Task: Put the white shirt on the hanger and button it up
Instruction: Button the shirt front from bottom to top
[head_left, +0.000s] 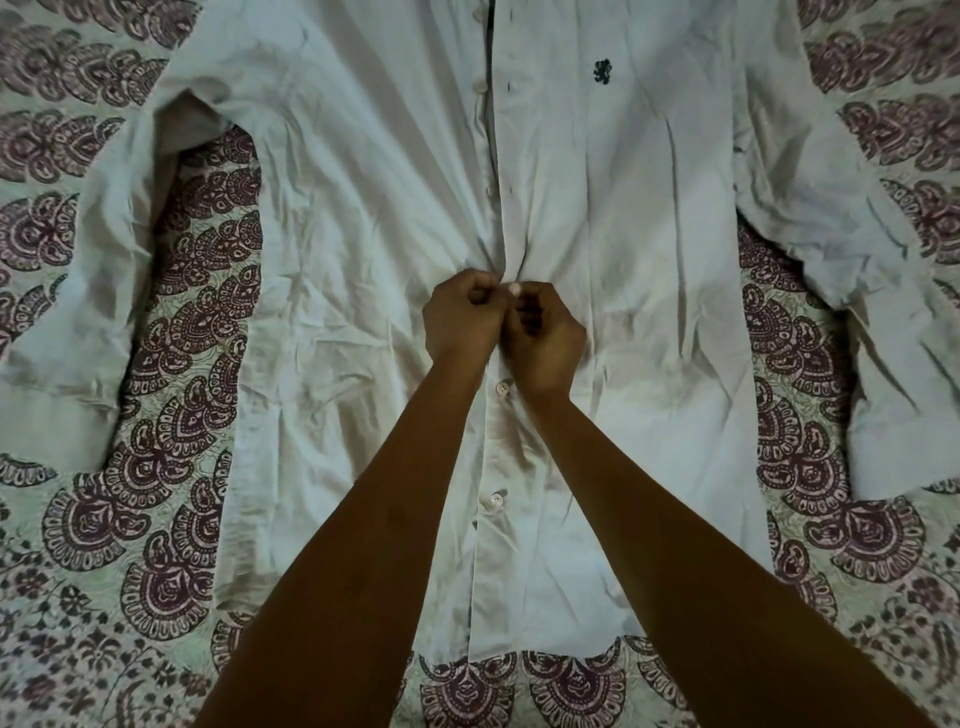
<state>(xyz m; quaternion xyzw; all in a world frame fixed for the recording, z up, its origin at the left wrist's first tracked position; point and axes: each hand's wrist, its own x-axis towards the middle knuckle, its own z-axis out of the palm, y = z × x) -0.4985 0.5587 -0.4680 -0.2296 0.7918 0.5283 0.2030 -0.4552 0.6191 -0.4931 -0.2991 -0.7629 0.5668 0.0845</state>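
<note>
The white shirt (374, 218) lies flat and front-up on a patterned bedspread, sleeves spread to both sides, a small dark emblem (602, 71) on its chest. My left hand (460, 319) and my right hand (545, 343) meet at the placket in the middle, both pinching the fabric around one button (514, 289). Two buttons below my hands, the upper one (502, 388) and the lower one (496, 500), are fastened. Above my hands the placket gapes slightly and its buttons (478, 86) lie unfastened. No hanger is visible; the collar is out of frame.
The bedspread (197, 322), pale green with maroon paisley shapes, shows between the shirt's body and sleeves and along the near edge. The left sleeve cuff (52, 415) and the right sleeve cuff (904, 452) rest on it.
</note>
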